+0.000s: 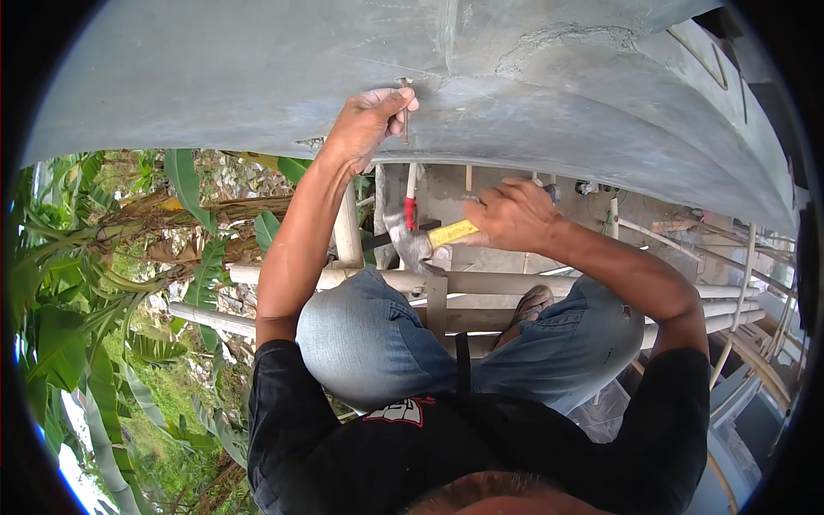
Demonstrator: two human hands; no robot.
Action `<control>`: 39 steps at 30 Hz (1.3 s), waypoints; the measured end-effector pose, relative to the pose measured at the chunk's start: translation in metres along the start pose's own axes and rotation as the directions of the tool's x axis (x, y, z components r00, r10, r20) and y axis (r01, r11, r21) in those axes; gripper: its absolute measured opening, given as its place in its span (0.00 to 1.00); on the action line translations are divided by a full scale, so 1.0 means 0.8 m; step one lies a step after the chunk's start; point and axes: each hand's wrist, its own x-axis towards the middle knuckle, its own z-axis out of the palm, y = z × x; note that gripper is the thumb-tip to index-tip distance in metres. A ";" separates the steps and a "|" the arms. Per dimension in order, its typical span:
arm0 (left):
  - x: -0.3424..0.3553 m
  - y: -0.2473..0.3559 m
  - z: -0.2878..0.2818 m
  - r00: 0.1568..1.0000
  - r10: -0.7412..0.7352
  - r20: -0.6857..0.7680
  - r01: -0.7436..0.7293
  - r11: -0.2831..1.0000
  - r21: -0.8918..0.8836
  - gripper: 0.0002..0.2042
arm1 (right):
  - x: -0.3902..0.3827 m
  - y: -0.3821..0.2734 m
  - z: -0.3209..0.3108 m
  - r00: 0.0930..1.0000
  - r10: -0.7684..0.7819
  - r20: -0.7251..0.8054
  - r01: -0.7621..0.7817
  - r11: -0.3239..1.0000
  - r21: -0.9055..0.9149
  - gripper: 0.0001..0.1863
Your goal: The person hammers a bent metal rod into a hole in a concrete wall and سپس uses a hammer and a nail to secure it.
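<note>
My left hand (367, 127) is raised to a grey plastered wall (257, 77), its fingers pinched on a long rusty nail (406, 130). One end of the nail is at a small chipped spot in the plaster; the other points back toward me. Lower and to the right, my right hand (517, 215) is wrapped round the yellow handle (453, 233) of a hammer. The worn metal hammer head (412, 245) hangs below the nail, apart from it, above the gap between my knees.
I squat on scaffolding of bamboo poles (489, 283), a sandalled foot (530, 307) on it. Banana plants (77, 335) and a green slope lie far below at left. More poles (730, 318) cross at right. The wall curves out, with a rough patch (566, 39).
</note>
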 end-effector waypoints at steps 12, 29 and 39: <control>0.001 0.005 0.001 1.000 0.003 -0.029 -0.004 1.000 -0.023 0.12 | 0.009 0.018 -0.006 0.998 -0.028 -0.052 0.021 0.991 -0.129 0.22; 0.000 -0.002 0.004 0.999 -0.012 -0.044 0.009 0.998 -0.066 0.12 | -0.006 -0.004 -0.003 0.981 -0.191 -0.045 0.190 0.982 -0.017 0.23; 0.000 0.005 0.003 0.998 0.012 -0.067 -0.015 0.999 -0.046 0.12 | 0.009 0.026 -0.004 0.997 0.048 0.059 -0.040 0.992 -0.118 0.23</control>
